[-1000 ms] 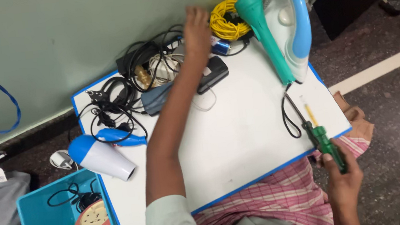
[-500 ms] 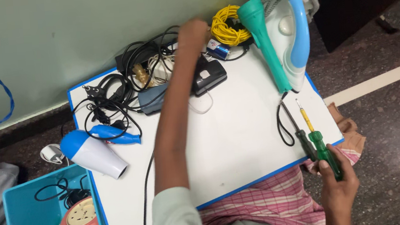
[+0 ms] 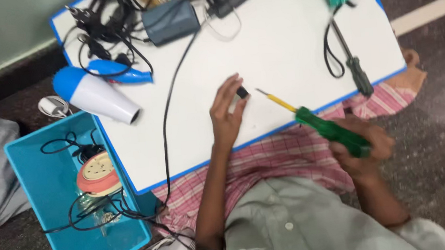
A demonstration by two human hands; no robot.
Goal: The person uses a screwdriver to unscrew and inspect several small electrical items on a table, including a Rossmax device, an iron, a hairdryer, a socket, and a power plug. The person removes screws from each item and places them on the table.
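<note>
My left hand (image 3: 226, 114) rests on the white board (image 3: 280, 45) near its front edge, pinching a small black-and-white plug-like part (image 3: 240, 93) between fingers and thumb. My right hand (image 3: 362, 145) grips the green handle of a screwdriver (image 3: 319, 124). Its yellow shaft points up-left, the tip a short way right of the small part, not touching it. A black cable (image 3: 166, 108) runs down the board left of my left hand.
A blue-and-white hair dryer (image 3: 93, 93) lies at the board's left edge. Tangled black cords and adapters (image 3: 132, 15) crowd the far side. A dark screwdriver (image 3: 354, 65) lies at right. A blue bin (image 3: 37, 211) on the floor at left holds wires and a round orange device (image 3: 97, 174).
My left hand pulled back from the far clutter to the front edge, now holding the small part. My right hand lifted the green screwdriver toward it. The view shifted down.
</note>
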